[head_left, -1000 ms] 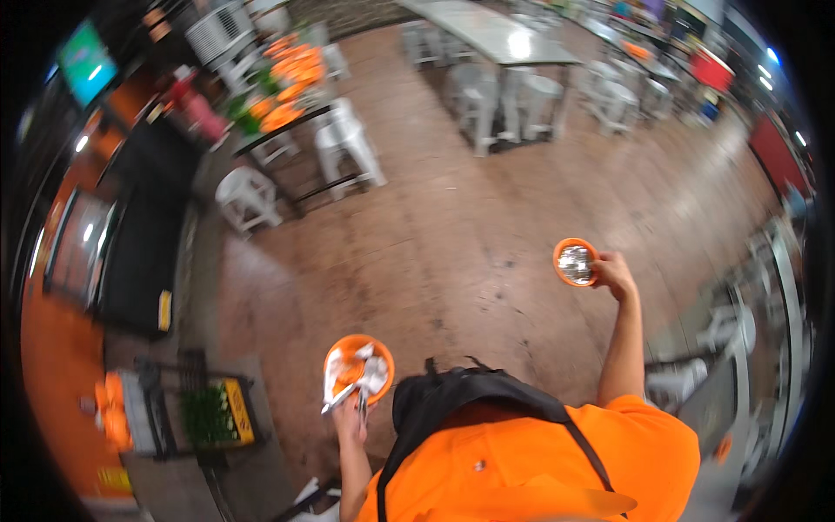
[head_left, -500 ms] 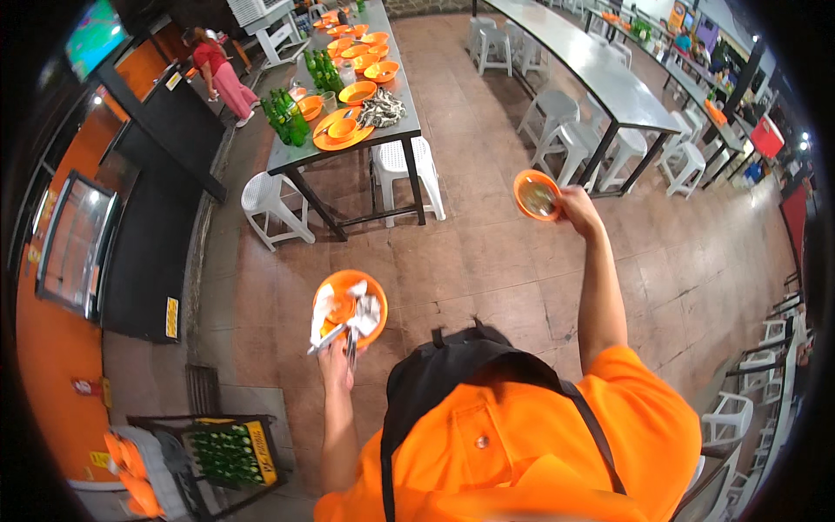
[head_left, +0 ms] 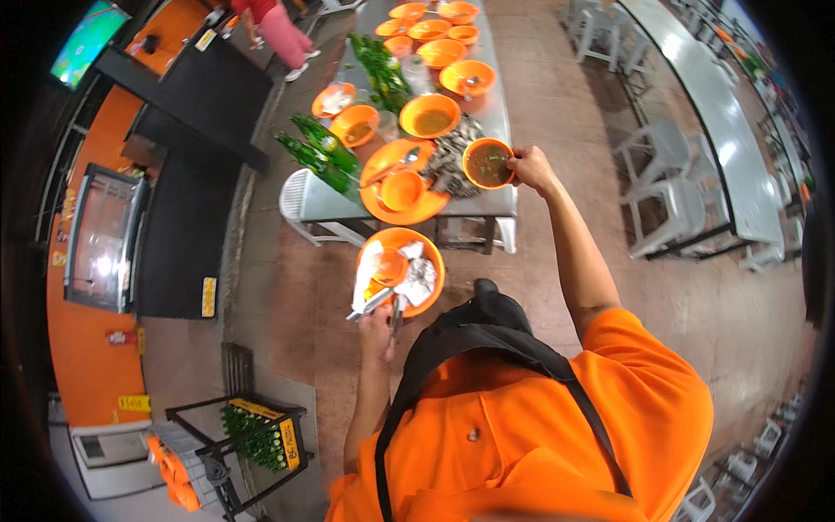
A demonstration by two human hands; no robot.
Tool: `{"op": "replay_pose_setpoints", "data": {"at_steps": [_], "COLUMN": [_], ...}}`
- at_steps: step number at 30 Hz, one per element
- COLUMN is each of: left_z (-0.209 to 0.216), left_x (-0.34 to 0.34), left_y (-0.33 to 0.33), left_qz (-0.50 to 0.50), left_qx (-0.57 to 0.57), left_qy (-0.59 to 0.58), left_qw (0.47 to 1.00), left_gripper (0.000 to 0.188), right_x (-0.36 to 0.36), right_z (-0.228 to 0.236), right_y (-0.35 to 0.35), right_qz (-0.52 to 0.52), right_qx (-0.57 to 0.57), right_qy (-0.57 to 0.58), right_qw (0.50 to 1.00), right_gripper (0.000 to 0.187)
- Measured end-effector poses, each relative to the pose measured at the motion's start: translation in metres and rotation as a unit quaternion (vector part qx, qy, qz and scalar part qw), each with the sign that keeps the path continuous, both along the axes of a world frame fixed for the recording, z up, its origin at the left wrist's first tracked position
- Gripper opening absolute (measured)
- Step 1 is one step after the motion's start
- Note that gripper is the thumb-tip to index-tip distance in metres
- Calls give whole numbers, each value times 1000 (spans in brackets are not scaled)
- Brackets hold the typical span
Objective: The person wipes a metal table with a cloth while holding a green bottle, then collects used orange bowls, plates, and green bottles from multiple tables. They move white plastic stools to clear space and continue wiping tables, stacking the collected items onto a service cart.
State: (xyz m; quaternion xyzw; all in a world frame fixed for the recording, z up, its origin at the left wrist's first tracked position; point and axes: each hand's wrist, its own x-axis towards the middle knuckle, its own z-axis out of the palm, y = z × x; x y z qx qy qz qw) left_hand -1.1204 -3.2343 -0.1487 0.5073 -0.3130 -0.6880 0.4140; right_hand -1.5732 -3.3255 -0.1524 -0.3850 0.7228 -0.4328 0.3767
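Note:
My left hand (head_left: 378, 324) grips the near rim of an orange plate (head_left: 428, 277), along with cutlery. That plate carries a small orange bowl, crumpled white napkins and scraps. My right hand (head_left: 531, 167) holds an orange bowl (head_left: 487, 163) of dark broth by its rim, out over the near end of a long steel table (head_left: 497, 205). Just left of the bowl on the table lie a large orange plate (head_left: 383, 200) with a small bowl and spoon on it, and a pile of dark shells.
Several orange bowls and green glass bottles (head_left: 326, 157) crowd the table. White plastic chairs (head_left: 304, 204) stand around it, with another long table (head_left: 731, 139) to the right. A black counter (head_left: 196, 174), a person in pink (head_left: 278, 30) and a bottle crate rack (head_left: 257, 439) are on the left.
I have walked up to the steel table; it now lies right under my right hand. The bowl and the plate stay held as before.

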Motion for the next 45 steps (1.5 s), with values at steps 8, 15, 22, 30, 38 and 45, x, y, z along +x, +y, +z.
{"op": "replay_pose_setpoints", "data": {"at_steps": [8,15,22,30,38,45], "left_z": [18,59,-2,38,-3,-27], "left_x": [-24,-34,1,-39,-126,-247], "left_y": [-56,-87,-70,-80,-126,-174], "left_qz": [93,-73,-146,-101,-87,-151], "left_qx": [14,-102,-226,-85,40,65], "left_qy": [-42,-317,-482,-285,-7,69], "left_qw": [995,940,834,949,995,984], "left_gripper": [9,17,23,30,26,26], "right_x": [54,108,142,69,-34,-135], "right_z": [-45,-68,-105,-25,-108,67], "right_y": [-177,-231,-242,-99,-136,-94], "right_qz": [70,35,118,63,-85,-1], "right_qx": [-45,-50,3,-96,-97,-307], "right_qy": [-1,66,168,389,-187,-496], "right_qw": [997,996,979,914,974,813], "right_gripper": [12,25,33,50,25,30]}}
